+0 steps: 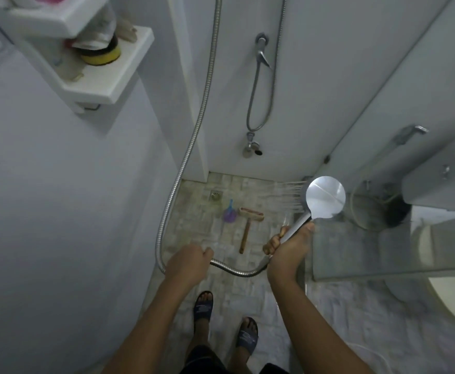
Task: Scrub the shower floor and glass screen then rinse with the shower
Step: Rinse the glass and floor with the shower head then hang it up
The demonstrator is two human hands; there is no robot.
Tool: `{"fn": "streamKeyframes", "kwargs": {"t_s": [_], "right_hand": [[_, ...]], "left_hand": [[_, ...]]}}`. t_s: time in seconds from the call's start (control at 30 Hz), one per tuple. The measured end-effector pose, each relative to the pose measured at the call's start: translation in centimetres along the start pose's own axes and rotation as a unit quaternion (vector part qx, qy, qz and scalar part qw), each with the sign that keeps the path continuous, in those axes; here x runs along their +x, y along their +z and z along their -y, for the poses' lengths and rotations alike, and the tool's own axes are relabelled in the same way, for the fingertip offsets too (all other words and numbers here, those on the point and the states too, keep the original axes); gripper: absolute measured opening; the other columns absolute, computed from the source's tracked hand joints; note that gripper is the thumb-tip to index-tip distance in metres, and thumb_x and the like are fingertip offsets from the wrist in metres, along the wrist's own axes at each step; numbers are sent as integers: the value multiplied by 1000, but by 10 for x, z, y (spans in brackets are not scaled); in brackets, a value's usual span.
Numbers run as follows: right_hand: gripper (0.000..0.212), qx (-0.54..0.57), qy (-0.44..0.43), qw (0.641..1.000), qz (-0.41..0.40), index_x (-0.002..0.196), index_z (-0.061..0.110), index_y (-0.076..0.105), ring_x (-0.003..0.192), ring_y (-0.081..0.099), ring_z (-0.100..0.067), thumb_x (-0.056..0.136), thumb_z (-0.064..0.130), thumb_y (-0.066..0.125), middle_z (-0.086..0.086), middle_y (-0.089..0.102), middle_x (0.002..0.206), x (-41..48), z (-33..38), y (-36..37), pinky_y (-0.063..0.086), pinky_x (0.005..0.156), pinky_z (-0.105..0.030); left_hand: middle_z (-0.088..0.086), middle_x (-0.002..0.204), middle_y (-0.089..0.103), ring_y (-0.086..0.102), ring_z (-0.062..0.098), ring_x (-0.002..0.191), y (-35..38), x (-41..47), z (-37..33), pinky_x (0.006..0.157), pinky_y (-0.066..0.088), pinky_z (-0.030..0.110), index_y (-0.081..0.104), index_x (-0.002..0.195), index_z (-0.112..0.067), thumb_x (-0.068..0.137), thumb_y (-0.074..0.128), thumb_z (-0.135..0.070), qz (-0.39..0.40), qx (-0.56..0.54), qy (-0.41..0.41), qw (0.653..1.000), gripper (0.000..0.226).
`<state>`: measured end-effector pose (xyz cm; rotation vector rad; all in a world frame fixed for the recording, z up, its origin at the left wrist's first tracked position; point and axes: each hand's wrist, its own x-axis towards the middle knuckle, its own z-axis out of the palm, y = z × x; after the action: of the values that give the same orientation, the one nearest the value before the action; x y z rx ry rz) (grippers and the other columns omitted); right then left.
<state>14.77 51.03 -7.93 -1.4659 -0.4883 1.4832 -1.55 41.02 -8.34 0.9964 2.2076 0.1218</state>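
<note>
Two bare forearms come up from the bottom of the frame, with dark sandals (203, 306) on the wet tiles just below them. The right hand (285, 245), right of centre, has its fingers wrapped tight round the handle of the shower head (325, 197), and water sprays off the round face toward the left. The left hand (191, 261), centre-low, is curled round the metal hose (172, 190), which loops between both hands. The shower floor (204, 225) fills the middle, with a wooden-handled brush (248, 225) lying beside a purple scoop thing (229, 211) near the drain (216, 195). The glass screen (342, 252) stands on the right, just beside the shower head.
</note>
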Motion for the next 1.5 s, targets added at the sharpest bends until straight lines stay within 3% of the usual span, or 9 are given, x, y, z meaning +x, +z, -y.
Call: {"fn": "streamKeyframes", "kwargs": {"t_s": [0.27, 0.4, 0.47, 0.63, 0.93, 1.13, 1.27, 1.4, 1.5], "right_hand": [[69, -5, -29, 1000, -8, 68, 15, 48, 39, 33, -18, 78, 82, 35, -2, 39, 47, 3, 9, 30, 30, 43, -25], [62, 8, -50, 999, -6, 68, 14, 48, 38, 32, -15, 97, 67, 32, -3, 37, 48, 1, 17, 64, 29, 43, -23], [62, 15, -56, 998, -5, 70, 12, 49, 37, 32, -15, 99, 63, 30, -3, 37, 48, 0, 19, 82, 29, 43, -22], [62, -28, -55, 998, -12, 73, 10, 51, 40, 37, -17, 101, 61, 29, -1, 43, 48, -11, 12, 120, 32, 40, -21], [68, -7, 20, 999, 24, 65, 15, 44, 39, 30, -17, 92, 75, 30, -6, 32, 51, -28, -12, 189, 27, 41, -20], [67, 1, -7, 1000, 26, 72, 12, 46, 42, 32, -18, 93, 74, 33, -8, 35, 53, -23, -13, 218, 28, 43, -23], [63, 9, -17, 1000, 9, 73, 11, 46, 39, 32, -17, 97, 68, 32, -7, 35, 52, -11, -1, 218, 28, 40, -21], [65, 8, -9, 1000, -23, 74, 10, 50, 39, 34, -17, 96, 69, 32, -6, 37, 51, 10, 12, 213, 32, 42, -23], [67, 21, -7, 999, -27, 73, 12, 50, 38, 33, -18, 93, 74, 32, -6, 36, 52, 30, 24, 210, 33, 42, -24]], "left_hand": [[1, 62, 51, 46, 15, 54, -29, 37, -8, 47, 26, 27, 47, 56, -16, 103, 41, -34, 9, 8, 46, 999, 51], [19, 82, 68, 63, 31, 73, -55, 60, -5, 59, 34, 30, 66, 76, -1, 103, 43, -32, -4, 8, 74, 997, 47], [22, 88, 69, 68, 35, 84, -71, 71, -2, 60, 37, 32, 66, 82, 3, 102, 44, -32, -12, 8, 88, 996, 46], [26, 95, 68, 68, 38, 89, -103, 91, 7, 69, 51, 38, 62, 85, 8, 101, 45, -33, -21, 18, 87, 996, 48], [20, 96, 72, 69, 34, 92, -163, 114, 45, 75, 52, 36, 70, 85, 0, 100, 46, -44, -50, 29, 65, 996, 52], [17, 87, 67, 67, 33, 88, -180, 125, 60, 69, 47, 33, 50, 56, -15, 100, 45, -40, -61, 10, 55, 997, 51], [20, 90, 70, 67, 33, 87, -182, 138, 42, 63, 40, 31, 61, 67, -5, 99, 46, -39, -63, 18, 69, 995, 49], [22, 90, 69, 68, 33, 87, -179, 155, 17, 63, 39, 32, 55, 64, -4, 100, 48, -36, -68, 20, 115, 991, 50], [23, 91, 69, 69, 35, 89, -177, 171, -7, 65, 43, 35, 66, 75, 1, 99, 51, -34, -86, 22, 144, 986, 45]]}}
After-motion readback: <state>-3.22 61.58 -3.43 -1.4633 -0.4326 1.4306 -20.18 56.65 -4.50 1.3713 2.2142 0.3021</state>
